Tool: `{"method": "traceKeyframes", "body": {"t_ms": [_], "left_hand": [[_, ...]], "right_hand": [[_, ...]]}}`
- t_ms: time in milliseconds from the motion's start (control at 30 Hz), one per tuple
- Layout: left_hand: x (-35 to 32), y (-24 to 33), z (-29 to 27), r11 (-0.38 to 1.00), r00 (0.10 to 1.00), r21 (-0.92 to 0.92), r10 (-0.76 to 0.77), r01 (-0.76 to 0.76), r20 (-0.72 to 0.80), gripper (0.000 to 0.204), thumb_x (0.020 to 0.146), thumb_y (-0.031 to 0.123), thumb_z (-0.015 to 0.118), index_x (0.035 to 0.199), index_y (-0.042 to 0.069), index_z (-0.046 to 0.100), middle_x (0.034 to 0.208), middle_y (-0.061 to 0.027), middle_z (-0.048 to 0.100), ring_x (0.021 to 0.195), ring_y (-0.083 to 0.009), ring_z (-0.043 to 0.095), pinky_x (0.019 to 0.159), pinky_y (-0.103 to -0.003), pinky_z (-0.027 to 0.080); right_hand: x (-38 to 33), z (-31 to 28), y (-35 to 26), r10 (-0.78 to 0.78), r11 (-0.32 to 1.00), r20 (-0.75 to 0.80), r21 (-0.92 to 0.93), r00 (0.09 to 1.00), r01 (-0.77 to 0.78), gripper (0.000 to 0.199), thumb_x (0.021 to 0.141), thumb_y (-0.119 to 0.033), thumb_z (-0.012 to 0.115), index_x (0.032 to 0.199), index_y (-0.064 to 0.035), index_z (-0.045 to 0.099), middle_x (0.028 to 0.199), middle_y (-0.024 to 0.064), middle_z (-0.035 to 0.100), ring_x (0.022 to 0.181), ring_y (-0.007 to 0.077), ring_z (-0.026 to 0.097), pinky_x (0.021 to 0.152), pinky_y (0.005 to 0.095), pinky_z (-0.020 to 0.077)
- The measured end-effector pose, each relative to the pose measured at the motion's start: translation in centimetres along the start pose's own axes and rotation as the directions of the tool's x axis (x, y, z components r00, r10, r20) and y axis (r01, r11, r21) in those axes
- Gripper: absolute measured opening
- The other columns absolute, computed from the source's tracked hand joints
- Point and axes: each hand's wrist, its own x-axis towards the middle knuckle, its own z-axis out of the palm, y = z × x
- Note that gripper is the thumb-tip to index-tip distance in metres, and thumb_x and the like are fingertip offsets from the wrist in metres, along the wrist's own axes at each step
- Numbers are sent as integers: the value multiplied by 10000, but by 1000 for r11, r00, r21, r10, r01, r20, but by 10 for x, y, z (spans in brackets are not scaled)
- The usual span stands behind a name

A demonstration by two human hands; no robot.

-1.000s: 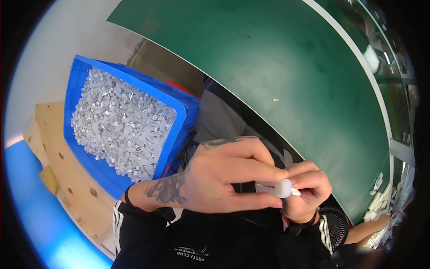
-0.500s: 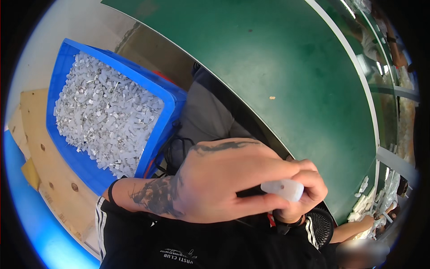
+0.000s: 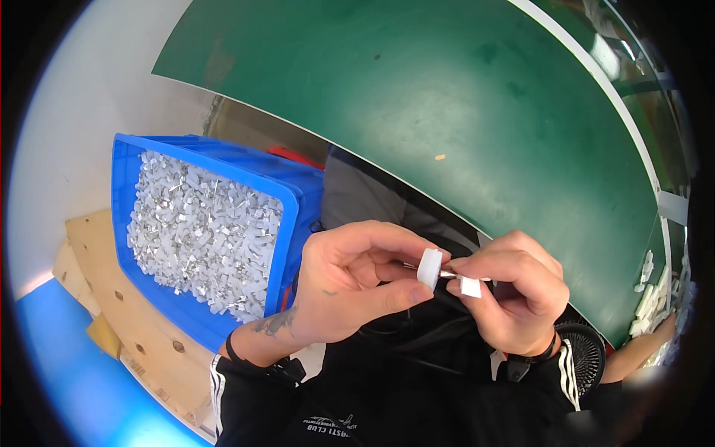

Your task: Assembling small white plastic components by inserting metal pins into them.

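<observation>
Nearest is the person's black shirt (image 3: 417, 384); above it, the two hands meet in front of the body. The left hand (image 3: 335, 287) has its thumb and fingers closed to a narrow gap, pinching a white block (image 3: 429, 269) at their tips. Just right of it, the right hand (image 3: 529, 294) has its thumb and fingers nearly together on a small white tab (image 3: 470, 287). A thin metal pin (image 3: 447, 274) shows between block and tab; whether it joins them I cannot tell. To the right, beside the right sleeve, is a round black grille (image 3: 588, 357), with another person's forearm (image 3: 640, 350) past it. On the left lies a wooden board (image 3: 141, 313), and next to it a blue bin (image 3: 304, 216) holds a heap of small white and metal pieces (image 3: 208, 235). Farther off spreads the green desk (image 3: 477, 89), with a tan scrap (image 3: 440, 157) on it and white parts (image 3: 649, 305) at its right end. A pale wall (image 3: 82, 127) stands far left.
</observation>
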Motion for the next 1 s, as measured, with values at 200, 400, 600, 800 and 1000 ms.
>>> {"method": "traceKeyframes", "body": {"t_ms": [200, 400, 600, 800, 1000], "left_hand": [[2, 4, 1, 959, 997, 275, 61, -69, 40, 314, 748, -100, 693, 1036, -82, 570, 1054, -264, 624, 981, -315, 652, 850, -400, 548], [3, 5, 1, 962, 997, 266, 54, -68, 59, 327, 731, -82, 725, 1022, -89, 577, 997, -263, 647, 936, -298, 669, 826, -379, 552], [2, -2, -6, 993, 994, 103, 51, -61, 99, 306, 754, -170, 668, 1044, -104, 598, 1033, -201, 630, 969, -269, 657, 860, -372, 564], [4, 0, -11, 987, 985, 146, 42, -67, 166, 295, 755, -161, 672, 1035, -91, 610, 1021, -192, 627, 952, -270, 660, 848, -360, 568], [9, 12, -3, 931, 988, 349, 62, -109, 142, 321, 651, -72, 788, 942, -97, 654, 928, -220, 663, 848, -248, 669, 732, -313, 549]], "right_hand": [[-7, 4, 2, -91, 992, -85, -92, 992, 83, 324, 518, 113, 689, 822, 1, 683, 705, 59, 608, 521, 143, 545, 456, 245, 416], [-8, 9, 2, -161, 983, -129, -114, 979, 147, 367, 462, 100, 684, 816, 5, 679, 700, 67, 601, 496, 143, 544, 429, 241, 406], [-8, 11, 1, -217, 969, -117, -143, 969, 200, 339, 487, 76, 694, 820, 19, 679, 664, 57, 581, 489, 140, 538, 397, 226, 396], [-3, 2, -4, -209, 959, 15, -193, 978, 208, 304, 496, 50, 709, 797, 17, 679, 640, 51, 565, 472, 132, 524, 392, 223, 395], [-9, 4, -2, -55, 998, -20, 3, 998, 55, 256, 581, 81, 733, 825, 19, 685, 704, 81, 618, 518, 156, 570, 428, 236, 439]]}}
